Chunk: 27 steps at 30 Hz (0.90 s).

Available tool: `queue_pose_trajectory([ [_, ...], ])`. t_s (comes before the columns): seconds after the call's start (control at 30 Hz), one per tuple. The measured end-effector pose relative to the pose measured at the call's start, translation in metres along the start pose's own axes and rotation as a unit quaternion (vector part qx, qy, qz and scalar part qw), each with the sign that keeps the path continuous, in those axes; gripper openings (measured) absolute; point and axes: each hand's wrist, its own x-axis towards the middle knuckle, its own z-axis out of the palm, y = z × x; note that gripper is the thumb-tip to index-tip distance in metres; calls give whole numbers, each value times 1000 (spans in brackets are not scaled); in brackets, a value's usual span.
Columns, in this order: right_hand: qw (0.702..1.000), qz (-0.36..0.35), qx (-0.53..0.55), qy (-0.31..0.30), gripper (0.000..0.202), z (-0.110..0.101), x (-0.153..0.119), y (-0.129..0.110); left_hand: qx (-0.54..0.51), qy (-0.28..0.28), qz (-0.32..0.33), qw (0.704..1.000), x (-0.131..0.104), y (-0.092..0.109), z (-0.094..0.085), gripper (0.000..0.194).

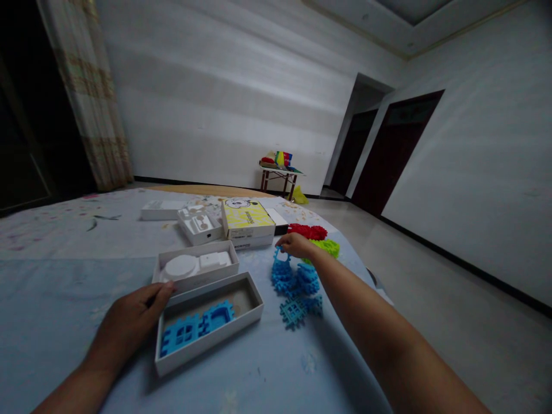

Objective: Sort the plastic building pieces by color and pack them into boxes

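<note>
My right hand (295, 245) pinches a blue plastic building piece (282, 257), a square frame with notched edges, held just over a heap of similar blue pieces (297, 282). My left hand (133, 322) rests against the far left corner of an open white box (209, 336), its thumb near the rim; whether it grips the wall I cannot tell. Inside that box lie blue notched pieces (198, 326), set along the near side. Right behind stands another white box (235, 259) holding a round white item (180, 267) and a white block.
Red pieces (308, 231) and lime green pieces (325, 248) lie beyond the blue heap, near the table's right edge. A yellow and white box (248, 221) stands at the back, with smaller white boxes (200, 225) to its left. A floral cloth (64, 287) covers the table.
</note>
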Motion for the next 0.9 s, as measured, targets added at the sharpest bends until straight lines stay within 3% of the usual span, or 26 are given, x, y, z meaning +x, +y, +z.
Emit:
queue_pose_trajectory([
  [0.1, 999, -4, -4, -44, 31, 13, 4, -5, -4, -1, 1, 1000, 0, 0, 0, 44],
  [0.23, 998, -6, -16, -56, 34, 24, 4, -8, -16, -5, -5, 1000, -2, 3, -2, 45],
  [0.43, 996, -55, 13, -74, 35, 9, -7, -8, -13, -3, 4, 1000, -3, 4, -3, 43],
  [0.63, 984, -36, 29, -173, 77, 1, -14, -5, -8, 3, 11, 1000, -2, 4, -2, 43],
  [0.9, 982, -23, 19, -189, 68, 0, -10, -6, -18, -3, 5, 1000, -4, 8, -5, 44],
])
